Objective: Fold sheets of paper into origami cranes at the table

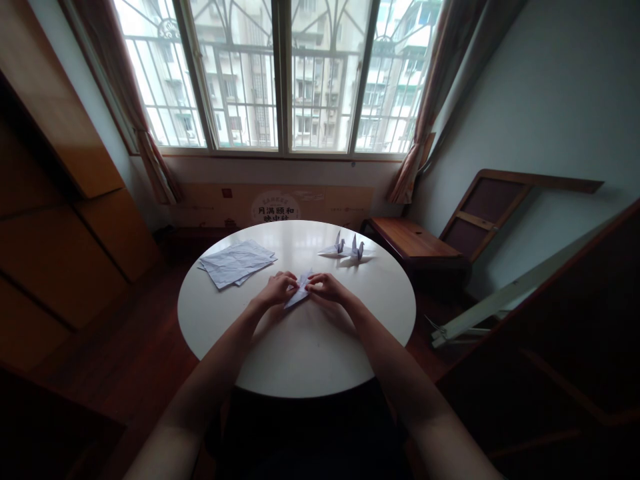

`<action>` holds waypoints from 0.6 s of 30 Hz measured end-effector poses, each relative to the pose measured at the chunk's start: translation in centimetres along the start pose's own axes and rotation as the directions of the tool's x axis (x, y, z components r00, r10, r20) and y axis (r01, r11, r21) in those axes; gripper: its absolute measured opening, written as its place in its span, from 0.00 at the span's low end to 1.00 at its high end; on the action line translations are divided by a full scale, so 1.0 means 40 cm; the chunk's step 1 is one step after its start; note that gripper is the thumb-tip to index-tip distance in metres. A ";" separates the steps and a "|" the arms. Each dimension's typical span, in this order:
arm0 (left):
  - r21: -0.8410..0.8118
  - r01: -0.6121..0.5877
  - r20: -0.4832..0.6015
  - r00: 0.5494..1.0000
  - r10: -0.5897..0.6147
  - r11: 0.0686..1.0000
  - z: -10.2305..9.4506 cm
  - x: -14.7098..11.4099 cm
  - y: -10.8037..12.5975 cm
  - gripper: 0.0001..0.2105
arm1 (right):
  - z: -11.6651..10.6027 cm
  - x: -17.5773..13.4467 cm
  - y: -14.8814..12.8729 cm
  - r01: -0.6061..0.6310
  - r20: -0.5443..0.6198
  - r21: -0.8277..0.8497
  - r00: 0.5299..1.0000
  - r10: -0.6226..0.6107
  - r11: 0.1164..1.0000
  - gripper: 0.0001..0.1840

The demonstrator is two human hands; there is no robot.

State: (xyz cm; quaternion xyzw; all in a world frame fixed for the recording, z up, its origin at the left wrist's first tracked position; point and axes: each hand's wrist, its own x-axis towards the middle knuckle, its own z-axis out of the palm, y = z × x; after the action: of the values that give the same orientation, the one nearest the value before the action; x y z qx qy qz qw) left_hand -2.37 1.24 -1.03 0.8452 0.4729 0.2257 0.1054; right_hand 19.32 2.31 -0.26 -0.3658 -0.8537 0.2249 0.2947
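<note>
This looks like a room in a home: tied-back curtains (159, 170) frame a barred window (283, 80) facing apartment blocks (320, 100), wooden cupboards (103, 230) stand at left, and a round table (320, 350) sits on reddish flooring (145, 333)

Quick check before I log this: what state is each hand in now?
Left hand: closed, pinching the folded paper from the left.
Right hand: closed, pinching the same folded paper from the right.

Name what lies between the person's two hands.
In the head view, a folded paper lies between the left hand and the right hand, with both touching it.
</note>
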 end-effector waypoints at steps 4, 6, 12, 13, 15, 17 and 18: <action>0.028 0.095 0.042 0.994 -0.097 0.995 0.006 0.006 -0.009 0.11 | 0.000 -0.003 -0.004 0.003 0.019 0.039 1.000 -0.004 0.999 0.10; 0.031 0.118 0.073 0.990 -0.120 0.993 0.002 0.008 -0.007 0.11 | 0.000 -0.004 -0.006 -0.002 0.033 0.054 0.999 0.000 0.999 0.12; 0.042 0.151 0.140 0.978 -0.155 0.988 -0.023 0.010 0.015 0.16 | 0.005 -0.003 -0.007 0.014 0.031 0.092 0.999 -0.017 0.996 0.11; 0.049 0.145 0.143 0.978 -0.150 0.988 -0.025 0.009 0.017 0.16 | 0.007 -0.002 -0.006 0.023 0.029 0.094 0.999 -0.026 0.995 0.11; 0.066 0.116 0.133 0.983 -0.124 0.991 -0.025 0.006 0.017 0.14 | 0.012 -0.001 -0.003 0.048 0.033 0.089 0.998 -0.051 0.995 0.11; 0.074 0.092 0.109 0.989 -0.100 0.993 -0.019 0.003 0.013 0.12 | 0.018 0.000 0.002 0.074 0.033 0.079 0.997 -0.076 0.994 0.10; 0.074 0.086 0.097 0.991 -0.093 0.994 -0.016 0.002 0.010 0.12 | 0.021 0.001 0.004 0.083 0.028 0.069 0.996 -0.085 0.994 0.10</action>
State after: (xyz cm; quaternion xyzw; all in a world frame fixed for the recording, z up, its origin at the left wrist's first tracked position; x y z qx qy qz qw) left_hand -2.31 1.07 -0.29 0.8366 0.5119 0.1616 0.1094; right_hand 18.84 2.30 -0.95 -0.3160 -0.8646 0.2470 0.3028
